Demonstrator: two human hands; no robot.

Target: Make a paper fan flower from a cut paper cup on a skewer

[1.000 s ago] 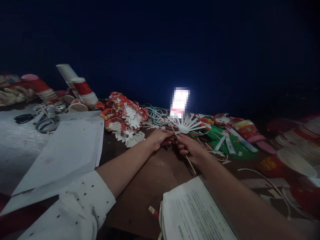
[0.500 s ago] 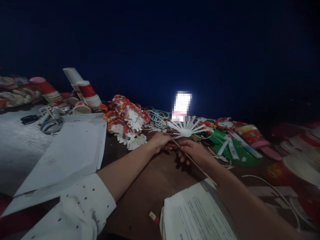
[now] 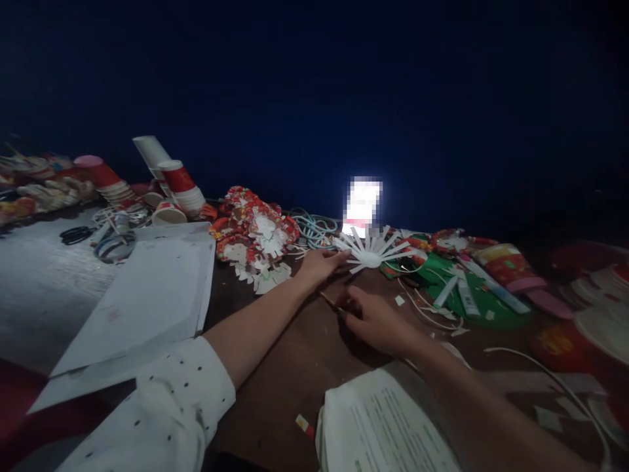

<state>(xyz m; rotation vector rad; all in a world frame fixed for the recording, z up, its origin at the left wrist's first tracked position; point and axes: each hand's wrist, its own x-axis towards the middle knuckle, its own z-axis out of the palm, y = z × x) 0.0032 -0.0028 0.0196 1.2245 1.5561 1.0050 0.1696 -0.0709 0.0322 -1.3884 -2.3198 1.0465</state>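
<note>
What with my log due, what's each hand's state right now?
Left hand: beside the white fan-shaped cutout; can't tell whether it's holding it.
Right hand: closed on a thin wooden stick.

1 loose white sleeve [image 3: 171, 396], scattered with small dark dots, covers part of the left arm [image 3: 268, 331].

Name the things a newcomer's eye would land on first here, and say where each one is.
First comes the glowing, pixelated rectangle, bright against the dark at the back of the table. Just in front of it, the white fan-shaped piece spreads its strips, with the left hand at its left edge and the right hand nearer the viewer, holding a thin stick. Left of these sits a heap of red and white cut pieces.
</note>
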